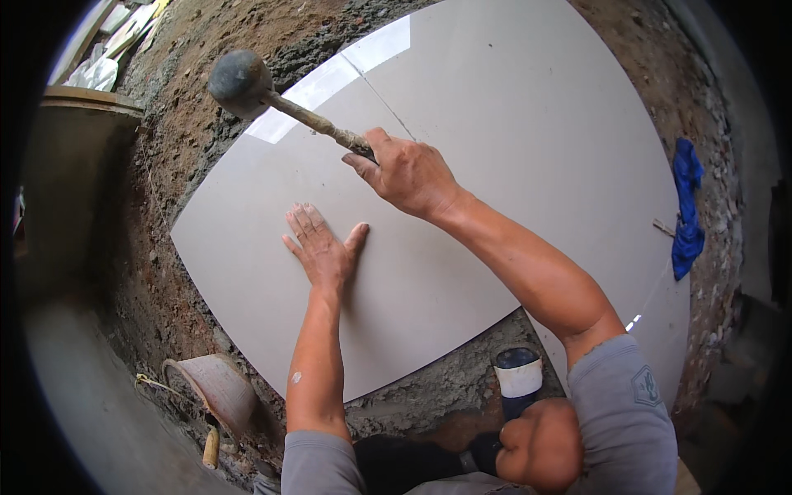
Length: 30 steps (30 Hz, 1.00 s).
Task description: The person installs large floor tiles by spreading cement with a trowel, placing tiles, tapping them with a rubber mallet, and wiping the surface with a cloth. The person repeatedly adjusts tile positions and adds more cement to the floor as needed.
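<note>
My left hand [323, 254] lies flat on a large, glossy pale floor tile [396, 305], its fingers spread. Wrapped around the handle of a rubber mallet [239, 82] is my right hand [408, 173], to the right of the left hand and farther from me. The mallet's dark, rounded head is toward the far left, over the tile's far edge. A thin joint line runs between this tile and the pale tile surface [544, 140] to its right. Grey mortar [421, 404] shows along the tile's near edge.
A mortar-stained bucket [219, 388] lies tipped at lower left, with a wooden handle [211, 448] beside it. A blue cloth [686, 210] is at the right edge. Rough soil [177, 107] borders the far left. My bent knee [540, 445] is close to the mortar.
</note>
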Each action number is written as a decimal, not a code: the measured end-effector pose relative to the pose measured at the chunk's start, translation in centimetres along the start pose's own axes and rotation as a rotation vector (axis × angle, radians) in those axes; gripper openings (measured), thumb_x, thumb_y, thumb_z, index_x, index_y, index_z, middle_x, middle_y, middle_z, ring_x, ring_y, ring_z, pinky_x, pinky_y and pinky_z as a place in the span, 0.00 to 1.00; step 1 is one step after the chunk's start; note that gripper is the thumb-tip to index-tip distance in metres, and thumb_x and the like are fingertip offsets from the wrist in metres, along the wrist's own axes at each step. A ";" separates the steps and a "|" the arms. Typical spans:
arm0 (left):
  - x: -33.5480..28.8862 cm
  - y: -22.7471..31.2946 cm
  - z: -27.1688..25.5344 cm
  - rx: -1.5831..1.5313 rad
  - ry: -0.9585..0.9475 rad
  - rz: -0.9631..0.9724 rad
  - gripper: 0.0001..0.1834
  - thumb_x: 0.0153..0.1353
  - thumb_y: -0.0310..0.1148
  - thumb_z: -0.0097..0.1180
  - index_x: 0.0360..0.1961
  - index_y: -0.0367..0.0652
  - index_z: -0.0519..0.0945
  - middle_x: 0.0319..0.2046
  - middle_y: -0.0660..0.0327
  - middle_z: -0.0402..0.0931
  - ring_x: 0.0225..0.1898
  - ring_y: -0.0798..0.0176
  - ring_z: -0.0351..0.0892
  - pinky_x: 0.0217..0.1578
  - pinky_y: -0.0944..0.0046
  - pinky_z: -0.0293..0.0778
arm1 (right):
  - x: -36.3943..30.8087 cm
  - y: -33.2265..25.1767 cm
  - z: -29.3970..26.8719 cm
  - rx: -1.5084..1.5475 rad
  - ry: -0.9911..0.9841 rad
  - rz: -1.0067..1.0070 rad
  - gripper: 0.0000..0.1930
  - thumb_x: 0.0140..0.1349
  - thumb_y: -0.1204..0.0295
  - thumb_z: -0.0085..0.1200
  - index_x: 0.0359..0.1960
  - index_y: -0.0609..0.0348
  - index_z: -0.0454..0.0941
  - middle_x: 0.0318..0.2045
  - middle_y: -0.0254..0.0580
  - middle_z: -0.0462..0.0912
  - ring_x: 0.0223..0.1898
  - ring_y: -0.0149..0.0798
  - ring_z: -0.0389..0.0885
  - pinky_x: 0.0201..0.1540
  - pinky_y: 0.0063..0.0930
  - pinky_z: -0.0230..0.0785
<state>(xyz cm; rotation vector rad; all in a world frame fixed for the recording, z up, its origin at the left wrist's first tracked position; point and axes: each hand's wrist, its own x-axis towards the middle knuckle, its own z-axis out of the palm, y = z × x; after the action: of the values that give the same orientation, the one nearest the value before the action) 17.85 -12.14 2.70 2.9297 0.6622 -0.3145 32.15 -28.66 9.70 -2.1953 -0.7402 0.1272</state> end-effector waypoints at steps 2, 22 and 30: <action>0.1 0.0 -0.1 0.009 -0.001 -0.003 0.61 0.54 0.73 0.44 0.70 0.30 0.45 0.73 0.44 0.36 0.74 0.45 0.26 0.68 0.36 0.25 | 0.8 0.2 0.2 -0.066 -0.010 0.079 0.20 0.67 0.53 0.47 0.34 0.61 0.68 0.24 0.55 0.82 0.29 0.57 0.83 0.32 0.50 0.76; 0.1 -0.1 -0.2 -0.013 -0.027 0.008 0.61 0.54 0.73 0.44 0.71 0.30 0.43 0.73 0.45 0.33 0.74 0.46 0.22 0.68 0.37 0.21 | -0.8 -2.7 3.2 -0.052 -0.214 0.118 0.19 0.65 0.54 0.51 0.32 0.60 0.71 0.21 0.51 0.82 0.26 0.52 0.84 0.30 0.46 0.77; 0.0 0.2 -0.8 -0.036 -0.055 -0.011 0.62 0.54 0.73 0.45 0.70 0.29 0.43 0.73 0.45 0.34 0.74 0.46 0.23 0.68 0.37 0.22 | 0.0 -2.5 1.8 -0.066 -0.144 0.082 0.19 0.65 0.55 0.50 0.31 0.60 0.71 0.20 0.51 0.82 0.24 0.54 0.83 0.28 0.46 0.77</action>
<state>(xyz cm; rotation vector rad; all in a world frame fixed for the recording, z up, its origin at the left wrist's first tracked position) 18.04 -12.15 3.54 2.8726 0.6699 -0.3785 30.44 -26.16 10.32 -2.2988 -0.7428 0.3097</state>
